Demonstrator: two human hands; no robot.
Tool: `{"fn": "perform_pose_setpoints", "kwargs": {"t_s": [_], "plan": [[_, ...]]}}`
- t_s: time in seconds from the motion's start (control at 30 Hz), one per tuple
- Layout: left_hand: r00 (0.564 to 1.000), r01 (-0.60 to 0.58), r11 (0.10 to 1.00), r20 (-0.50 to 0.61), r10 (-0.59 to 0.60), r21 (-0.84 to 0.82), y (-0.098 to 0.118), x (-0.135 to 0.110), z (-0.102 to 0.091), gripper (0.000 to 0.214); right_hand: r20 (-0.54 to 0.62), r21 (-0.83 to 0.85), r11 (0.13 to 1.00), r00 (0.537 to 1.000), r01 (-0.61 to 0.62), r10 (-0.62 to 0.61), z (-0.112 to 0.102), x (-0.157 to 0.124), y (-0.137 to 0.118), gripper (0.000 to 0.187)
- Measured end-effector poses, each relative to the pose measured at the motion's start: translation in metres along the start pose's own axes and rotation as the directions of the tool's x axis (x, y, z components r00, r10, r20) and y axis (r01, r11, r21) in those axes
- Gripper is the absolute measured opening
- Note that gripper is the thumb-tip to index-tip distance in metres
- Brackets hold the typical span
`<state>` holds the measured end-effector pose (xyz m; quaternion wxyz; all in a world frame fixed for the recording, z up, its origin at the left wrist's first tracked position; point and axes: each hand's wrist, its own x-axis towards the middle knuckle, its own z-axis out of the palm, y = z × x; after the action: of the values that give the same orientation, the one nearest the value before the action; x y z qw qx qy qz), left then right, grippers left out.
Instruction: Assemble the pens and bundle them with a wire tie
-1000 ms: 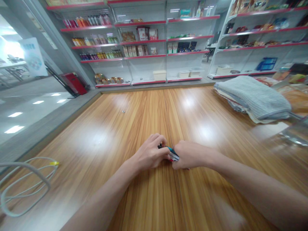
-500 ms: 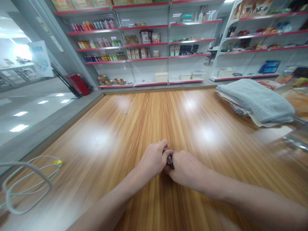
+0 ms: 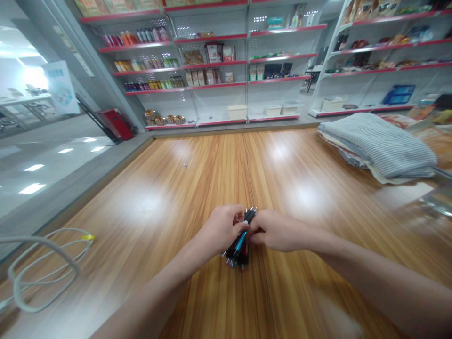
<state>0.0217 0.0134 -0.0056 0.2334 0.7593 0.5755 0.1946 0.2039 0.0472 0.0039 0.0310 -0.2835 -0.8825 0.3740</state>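
Shelves (image 3: pixel 212 61) are lining the back wall behind the wide wooden desk (image 3: pixel 148 197). The left hand (image 3: pixel 221 228) and right hand (image 3: pixel 273 230) are now lifting a bundle of pens (image 3: pixel 239 242), both clenching it, no longer pressed flat.

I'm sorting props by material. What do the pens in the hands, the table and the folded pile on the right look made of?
Bundle of pens: probably glossy plastic, with dark and teal barrels. Table: wood-grain surface, likely laminate or varnished wood, given its sheen and lamp glare. Folded pile: soft striped grey fabric, seemingly knit or woven; its ribbed texture shows.
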Motion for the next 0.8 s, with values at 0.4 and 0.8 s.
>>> {"fn": "perform_pose_setpoints", "kwargs": {"t_s": [0.4, 0.8], "plan": [[0.982, 0.177, 0.984, 0.055, -0.179, 0.031, -0.002, 0.000, -0.006, 0.015, -0.087, -0.093, 0.986, 0.985, 0.138, -0.146, -0.017, 0.011, 0.022, 0.011], [0.986, 0.160, 0.975, 0.069, -0.151, -0.155, -0.006, 0.002, -0.008, 0.024, -0.269, -0.240, 0.917, 0.886, 0.317, -0.377, 0.010, 0.026, 0.043, 0.008]]}}
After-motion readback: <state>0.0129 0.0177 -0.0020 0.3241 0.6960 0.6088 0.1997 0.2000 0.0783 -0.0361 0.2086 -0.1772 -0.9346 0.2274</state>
